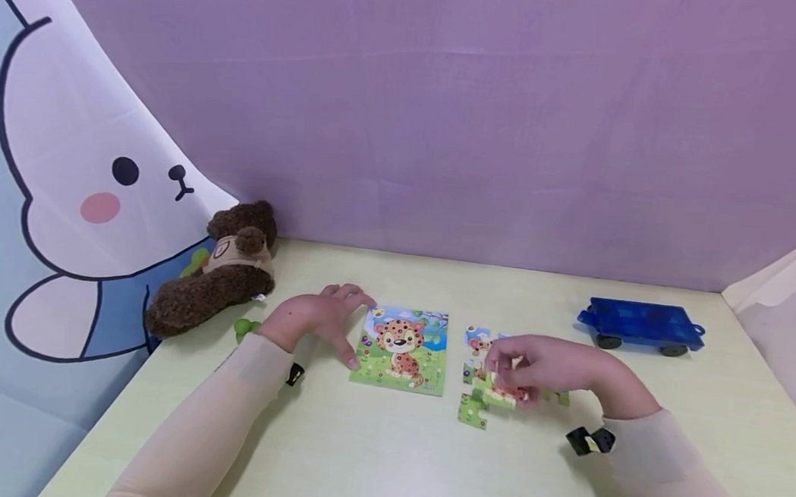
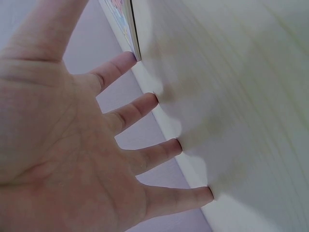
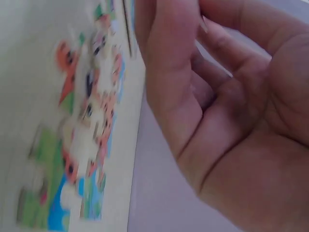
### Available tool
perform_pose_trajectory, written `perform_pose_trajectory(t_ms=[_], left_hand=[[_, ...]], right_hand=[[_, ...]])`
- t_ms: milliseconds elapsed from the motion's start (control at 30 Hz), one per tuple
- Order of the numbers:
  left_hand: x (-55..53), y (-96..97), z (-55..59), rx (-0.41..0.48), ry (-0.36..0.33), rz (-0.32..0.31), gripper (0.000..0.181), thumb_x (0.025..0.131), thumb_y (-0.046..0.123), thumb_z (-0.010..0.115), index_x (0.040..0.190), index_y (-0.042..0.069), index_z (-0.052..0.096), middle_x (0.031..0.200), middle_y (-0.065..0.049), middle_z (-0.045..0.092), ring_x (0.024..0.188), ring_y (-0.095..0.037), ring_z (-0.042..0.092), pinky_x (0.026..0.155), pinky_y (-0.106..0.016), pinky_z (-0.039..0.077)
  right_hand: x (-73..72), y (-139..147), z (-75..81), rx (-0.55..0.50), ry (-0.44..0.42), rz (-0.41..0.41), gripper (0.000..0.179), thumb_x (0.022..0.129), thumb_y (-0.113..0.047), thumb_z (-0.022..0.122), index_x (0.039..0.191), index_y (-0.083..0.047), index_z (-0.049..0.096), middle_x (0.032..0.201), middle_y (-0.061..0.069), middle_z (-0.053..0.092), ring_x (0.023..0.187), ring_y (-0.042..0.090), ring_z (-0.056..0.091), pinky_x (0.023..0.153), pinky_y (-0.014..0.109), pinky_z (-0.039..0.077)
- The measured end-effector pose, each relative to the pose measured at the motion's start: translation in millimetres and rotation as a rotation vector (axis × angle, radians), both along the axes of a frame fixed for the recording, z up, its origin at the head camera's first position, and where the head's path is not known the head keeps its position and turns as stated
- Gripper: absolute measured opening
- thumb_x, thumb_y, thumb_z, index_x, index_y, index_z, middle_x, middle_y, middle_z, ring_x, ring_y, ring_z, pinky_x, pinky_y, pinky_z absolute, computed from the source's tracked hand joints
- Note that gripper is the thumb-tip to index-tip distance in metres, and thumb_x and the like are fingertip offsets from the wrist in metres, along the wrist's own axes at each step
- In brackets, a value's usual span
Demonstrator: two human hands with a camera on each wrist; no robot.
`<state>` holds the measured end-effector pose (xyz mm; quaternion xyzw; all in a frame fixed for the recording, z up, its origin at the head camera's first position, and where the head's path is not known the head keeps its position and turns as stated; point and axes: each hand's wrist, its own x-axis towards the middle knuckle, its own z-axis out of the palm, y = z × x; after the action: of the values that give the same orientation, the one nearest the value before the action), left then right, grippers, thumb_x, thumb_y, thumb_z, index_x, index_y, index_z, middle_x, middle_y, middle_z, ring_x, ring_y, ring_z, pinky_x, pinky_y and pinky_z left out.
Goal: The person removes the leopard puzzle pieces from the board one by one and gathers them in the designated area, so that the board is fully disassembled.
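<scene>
A square picture board (image 1: 400, 351) with a cartoon leopard on a meadow lies flat on the table. My left hand (image 1: 328, 316) spreads around its left side, thumb at the lower left edge and index finger at the upper left corner. In the left wrist view, the other fingers (image 2: 137, 108) stand straight with their tips at the tabletop. To the right of the board, my right hand (image 1: 535, 363) bends over loose jigsaw pieces (image 1: 473, 411) and pinches a green-and-orange puzzle piece (image 1: 501, 397) at its fingertips. The hand covers part of the pieces; more show blurred in the right wrist view.
A blue toy wagon (image 1: 643, 323) with black wheels stands at the back right. A brown plush toy (image 1: 214, 287) leans at the left by the printed cloth. A small green object (image 1: 245, 328) is partly behind my left wrist. A purple cloth (image 1: 446, 130) hangs behind the table.
</scene>
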<state>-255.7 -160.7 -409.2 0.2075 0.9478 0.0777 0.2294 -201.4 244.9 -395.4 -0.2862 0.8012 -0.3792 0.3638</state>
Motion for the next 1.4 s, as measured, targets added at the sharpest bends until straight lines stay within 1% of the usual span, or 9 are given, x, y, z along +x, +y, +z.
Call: perform_pose_trajectory(t_ms=[200,267,367,500,633,833,967,1200,1400], left_hand=[[1.2,0.5,0.1,-0.002,-0.008,0.002,0.126,0.064,0.059,0.099,0.166,0.028,0.033,0.178,-0.009,0.022,0.162,-0.050,0.023,0.119,-0.076,0.041],[1.2,0.8,0.3,-0.003,-0.004,0.002,0.125,0.065,0.059,0.099,0.166,0.028,0.033,0.178,-0.009,0.022,0.162,-0.050,0.023,0.118,-0.076,0.042],[0.8,1.2,0.6,-0.007,0.001,0.001,0.125,0.065,0.059,0.099,0.166,0.028,0.033,0.178,-0.009,0.021,0.162,-0.050,0.022,0.118,-0.076,0.042],[0.9,1.1,0.5,-0.006,-0.002,0.005,0.125,0.065,0.059,0.099,0.166,0.029,0.033,0.178,-0.009,0.021,0.163,-0.049,0.021,0.119,-0.077,0.041],[0.9,0.4,-1.0,-0.007,-0.007,0.007,0.125,0.065,0.060,0.099,0.166,0.029,0.033,0.178,-0.009,0.021,0.162,-0.049,0.022,0.119,-0.076,0.041],[0.1,0.1,-0.5,-0.008,-0.002,0.000,0.125,0.065,0.060,0.098,0.166,0.029,0.033,0.179,-0.008,0.020,0.163,-0.049,0.020,0.119,-0.076,0.041],[-0.1,0.3,0.0,-0.007,-0.003,0.001,0.125,0.065,0.060,0.098,0.166,0.029,0.033,0.179,-0.008,0.020,0.163,-0.049,0.020,0.119,-0.076,0.041],[-0.1,0.3,0.1,-0.008,-0.005,0.003,0.125,0.065,0.060,0.098,0.167,0.029,0.032,0.179,-0.009,0.020,0.163,-0.049,0.021,0.119,-0.077,0.040],[-0.1,0.5,0.4,-0.008,-0.002,0.000,0.124,0.065,0.060,0.098,0.166,0.029,0.033,0.178,-0.009,0.021,0.163,-0.049,0.021,0.119,-0.077,0.040]], right_hand=[[12.5,9.5,-5.9,0.064,-0.029,0.036,0.012,0.106,-0.012,0.062,0.115,-0.013,0.069,0.084,0.003,0.062,0.070,0.017,0.068,0.062,0.032,0.063],[14.8,10.3,-8.3,0.080,-0.015,0.041,0.011,0.105,-0.010,0.061,0.112,-0.013,0.069,0.083,0.001,0.062,0.070,0.015,0.066,0.061,0.029,0.059],[16.5,10.3,-10.1,0.089,0.030,0.054,0.012,0.105,-0.008,0.061,0.110,-0.015,0.069,0.080,-0.002,0.059,0.066,0.010,0.057,0.060,0.024,0.051],[18.8,9.0,-8.1,0.092,0.066,0.055,0.012,0.103,-0.006,0.062,0.106,-0.015,0.070,0.079,-0.004,0.059,0.065,0.008,0.052,0.059,0.021,0.046],[21.2,6.5,-5.6,0.105,0.068,0.048,0.011,0.103,-0.006,0.062,0.104,-0.014,0.070,0.081,-0.002,0.062,0.067,0.010,0.055,0.059,0.021,0.046],[20.7,6.7,-6.2,0.130,0.097,0.043,0.006,0.102,-0.010,0.067,0.104,-0.015,0.069,0.082,-0.004,0.062,0.069,0.007,0.053,0.062,0.022,0.042],[20.1,7.8,-6.2,0.150,0.111,0.034,0.007,0.102,-0.010,0.067,0.104,-0.016,0.070,0.086,-0.004,0.062,0.072,0.007,0.052,0.063,0.023,0.041],[19.0,8.0,-1.1,0.186,0.171,0.005,0.006,0.105,-0.018,0.066,0.107,-0.019,0.072,0.094,-0.005,0.063,0.079,0.009,0.053,0.067,0.024,0.044],[17.1,3.6,3.4,0.200,0.196,-0.032,0.007,0.107,-0.020,0.064,0.107,-0.019,0.071,0.094,-0.004,0.064,0.076,0.010,0.053,0.064,0.024,0.045]])
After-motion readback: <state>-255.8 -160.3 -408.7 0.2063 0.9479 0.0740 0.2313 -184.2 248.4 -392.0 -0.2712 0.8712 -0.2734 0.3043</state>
